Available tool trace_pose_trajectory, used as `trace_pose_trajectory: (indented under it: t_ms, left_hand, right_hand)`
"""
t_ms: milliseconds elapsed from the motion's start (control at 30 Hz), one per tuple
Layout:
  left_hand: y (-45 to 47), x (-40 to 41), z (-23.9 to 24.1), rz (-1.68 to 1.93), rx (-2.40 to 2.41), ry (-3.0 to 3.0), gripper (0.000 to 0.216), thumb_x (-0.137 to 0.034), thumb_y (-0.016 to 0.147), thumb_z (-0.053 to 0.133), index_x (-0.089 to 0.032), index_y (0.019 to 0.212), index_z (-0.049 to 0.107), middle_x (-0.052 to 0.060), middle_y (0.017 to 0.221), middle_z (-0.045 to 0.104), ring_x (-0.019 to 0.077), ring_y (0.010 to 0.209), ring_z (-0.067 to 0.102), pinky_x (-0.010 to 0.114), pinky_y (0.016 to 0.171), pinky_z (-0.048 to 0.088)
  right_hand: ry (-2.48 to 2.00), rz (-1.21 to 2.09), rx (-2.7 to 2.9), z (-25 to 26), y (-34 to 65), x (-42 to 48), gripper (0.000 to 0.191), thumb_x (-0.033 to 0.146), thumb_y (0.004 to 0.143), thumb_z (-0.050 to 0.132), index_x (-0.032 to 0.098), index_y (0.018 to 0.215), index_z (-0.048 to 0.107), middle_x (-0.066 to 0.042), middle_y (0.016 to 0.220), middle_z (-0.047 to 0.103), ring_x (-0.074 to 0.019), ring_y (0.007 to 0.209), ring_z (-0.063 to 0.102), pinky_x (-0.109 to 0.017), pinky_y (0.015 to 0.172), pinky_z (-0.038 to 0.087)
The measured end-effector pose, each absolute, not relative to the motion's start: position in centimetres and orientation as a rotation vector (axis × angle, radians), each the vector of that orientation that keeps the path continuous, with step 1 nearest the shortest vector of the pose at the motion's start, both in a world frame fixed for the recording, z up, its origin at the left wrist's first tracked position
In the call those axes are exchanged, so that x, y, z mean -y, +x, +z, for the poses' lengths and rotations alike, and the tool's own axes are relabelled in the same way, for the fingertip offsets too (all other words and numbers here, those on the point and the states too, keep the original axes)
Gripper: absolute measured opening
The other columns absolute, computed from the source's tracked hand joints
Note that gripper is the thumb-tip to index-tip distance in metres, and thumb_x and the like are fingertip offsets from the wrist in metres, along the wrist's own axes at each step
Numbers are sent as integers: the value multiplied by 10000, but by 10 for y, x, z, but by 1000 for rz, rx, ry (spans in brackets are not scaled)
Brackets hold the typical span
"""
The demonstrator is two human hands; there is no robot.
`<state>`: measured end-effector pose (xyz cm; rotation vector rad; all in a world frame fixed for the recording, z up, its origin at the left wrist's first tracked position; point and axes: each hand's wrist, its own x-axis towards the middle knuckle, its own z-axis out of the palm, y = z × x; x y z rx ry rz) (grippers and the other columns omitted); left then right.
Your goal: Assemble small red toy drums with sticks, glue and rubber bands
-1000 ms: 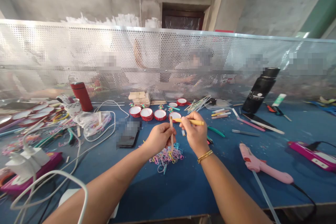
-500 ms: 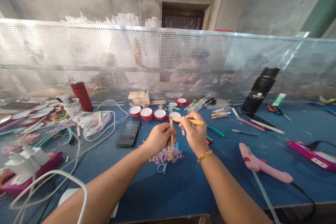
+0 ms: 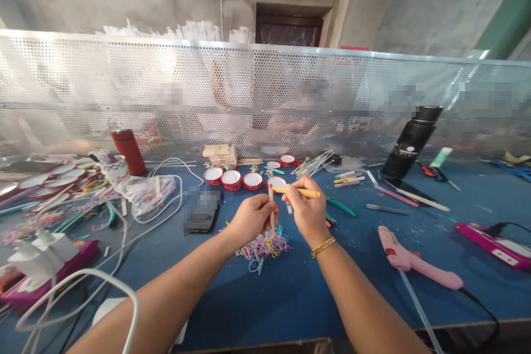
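Pinched upright between the fingers of my left hand (image 3: pixel 258 214) is a flat wooden stick (image 3: pixel 271 206). My right hand (image 3: pixel 307 207) grips a yellow marker pen (image 3: pixel 307 193), and the pen's tip meets the upper part of the stick. Under my left hand lies a tangled heap of pastel elastic bands (image 3: pixel 262 251). Just beyond both hands stand small round red drums with white tops (image 3: pixel 253 180), several in a row. A dark phone (image 3: pixel 203 214) rests left of my left hand.
A pink glue gun (image 3: pixel 418 263) lies at the right, near a purple power strip (image 3: pixel 493 246). A black bottle (image 3: pixel 412 141) and a red bottle (image 3: pixel 128 152) stand farther back. White cables (image 3: pixel 124 232) cross the left side. A perforated metal screen (image 3: pixel 257 99) edges the table.
The pen has shifted very slightly to the left against the stick. Otherwise both hands keep their place.
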<state>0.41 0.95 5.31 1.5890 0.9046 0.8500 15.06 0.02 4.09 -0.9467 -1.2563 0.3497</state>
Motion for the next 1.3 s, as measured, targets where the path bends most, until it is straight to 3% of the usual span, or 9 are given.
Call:
trace_pose_trajectory:
  t_ms: [200, 567, 1300]
  left_hand:
    - [4, -9, 54, 853, -914, 1591, 182, -284, 874, 477, -179, 737, 535, -20, 564, 578, 69, 398, 439, 180, 378, 321]
    - [5, -9, 55, 850, -914, 1576, 183, -293, 866, 490, -183, 726, 534, -20, 556, 578, 73, 391, 436, 189, 380, 319]
    - [3, -10, 56, 873, -916, 1587, 189, -298, 869, 487, -178, 730, 531, -20, 565, 577, 68, 394, 443, 181, 376, 325]
  right_hand:
    - [-950, 340, 1239, 41, 153, -1, 236, 342, 857, 620, 216, 679, 531, 24, 586, 609, -134, 523, 548, -262, 540, 423]
    - [-940, 347, 1254, 42, 150, 0, 230, 324, 856, 618, 220, 677, 517, 20, 604, 623, -144, 567, 575, -279, 606, 454]
    - [-956, 307, 1232, 41, 154, -1, 234, 330, 861, 612, 219, 671, 531, 23, 579, 604, -136, 526, 544, -265, 554, 425]
